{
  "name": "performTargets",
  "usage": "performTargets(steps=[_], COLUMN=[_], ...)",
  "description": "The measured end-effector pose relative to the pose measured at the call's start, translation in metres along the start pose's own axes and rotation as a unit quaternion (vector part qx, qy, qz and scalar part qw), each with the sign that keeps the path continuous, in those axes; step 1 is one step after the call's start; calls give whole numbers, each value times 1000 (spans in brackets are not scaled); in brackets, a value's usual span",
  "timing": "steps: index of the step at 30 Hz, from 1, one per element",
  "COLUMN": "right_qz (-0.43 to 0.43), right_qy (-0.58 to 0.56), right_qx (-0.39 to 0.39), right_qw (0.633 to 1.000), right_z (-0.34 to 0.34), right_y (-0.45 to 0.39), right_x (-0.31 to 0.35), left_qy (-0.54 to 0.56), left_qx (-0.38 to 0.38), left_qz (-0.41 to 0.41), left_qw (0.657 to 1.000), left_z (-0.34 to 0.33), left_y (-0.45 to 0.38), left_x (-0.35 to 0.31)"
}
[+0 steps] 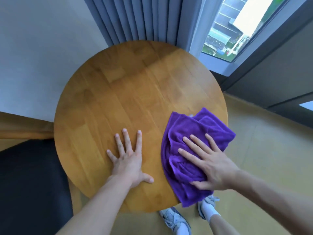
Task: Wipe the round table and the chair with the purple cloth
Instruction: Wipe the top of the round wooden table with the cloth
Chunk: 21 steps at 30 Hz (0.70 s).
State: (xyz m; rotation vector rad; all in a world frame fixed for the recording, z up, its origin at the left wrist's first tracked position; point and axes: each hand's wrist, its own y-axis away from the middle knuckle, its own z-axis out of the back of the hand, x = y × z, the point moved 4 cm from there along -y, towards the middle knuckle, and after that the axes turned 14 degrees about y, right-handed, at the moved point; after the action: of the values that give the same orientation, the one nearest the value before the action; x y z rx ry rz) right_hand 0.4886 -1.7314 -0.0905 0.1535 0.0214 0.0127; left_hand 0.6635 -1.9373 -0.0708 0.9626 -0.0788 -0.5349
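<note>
You are working on the round table point(128, 92), and by the look of it you are partway through the tabletop, though the wood is giving no clear sign of which parts are already wiped. The chair point(28, 184), the dark seat at your lower left, is sitting just beside the table rim and is probably waiting its turn. The broad far half and the left of the top are lying bare, giving you open room to sweep toward the curtain point(135, 19). The purple cloth point(189, 143) is lying bunched on the near right part of the table, its near and right edges spilling over the rim, so a push further right is likely to drag it off. Your right hand point(211, 165) is pressing flat on it, fingers straight and spread. Your left hand point(128, 158) is resting flat on bare wood, fingers splayed, holding nothing, bracing you near the front edge.
</note>
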Motion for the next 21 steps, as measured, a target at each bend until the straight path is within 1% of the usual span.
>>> performTargets(steps=[1,2,4,5,6,8,10,11,12,13,14,16,19,21], right_qz=[40,57,39,6,-43,-183,-343,-401,-434,-438,-417,-340,-237,-206], right_qy=[10,14,19,18,9,-25,-59,-74,-83,-83,-76,-59,-28,-19], right_qx=[6,8,8,9,11,-5,-17,-17,-14,-7,1,0,19,24], right_qw=[999,998,999,1000,999,983,937,913,897,895,906,939,971,978], right_z=[-1,0,4,4,5,5,7,8,8,6,3,-2,-3,0], right_y=[-2,-9,-30,-41,-49,-60,-66,-67,-68,-65,-59,-43,-29,-39], right_x=[-25,-50,-85,-91,-91,-75,-45,-29,-14,0,10,16,-4,-20], left_qy=[-4,-7,-11,-13,-18,-25,-27,-26,-23,-18,-7,40,121,123], left_qx=[-5,-10,-10,-9,-12,-17,-15,-14,-14,-12,-9,-21,-81,-109], left_qz=[-2,-4,-3,-2,-4,-1,7,10,11,12,12,5,-6,-8], left_qw=[1000,1000,1000,1000,1000,1000,1000,1000,1000,1000,1000,999,989,986], left_z=[0,1,3,3,3,3,4,5,6,8,10,19,43,62], left_y=[-1,-2,-3,-3,-4,-3,1,4,5,6,7,5,-3,-13], left_x=[0,0,0,0,-1,-2,-4,-6,-9,-11,-12,-13,-13,-16])
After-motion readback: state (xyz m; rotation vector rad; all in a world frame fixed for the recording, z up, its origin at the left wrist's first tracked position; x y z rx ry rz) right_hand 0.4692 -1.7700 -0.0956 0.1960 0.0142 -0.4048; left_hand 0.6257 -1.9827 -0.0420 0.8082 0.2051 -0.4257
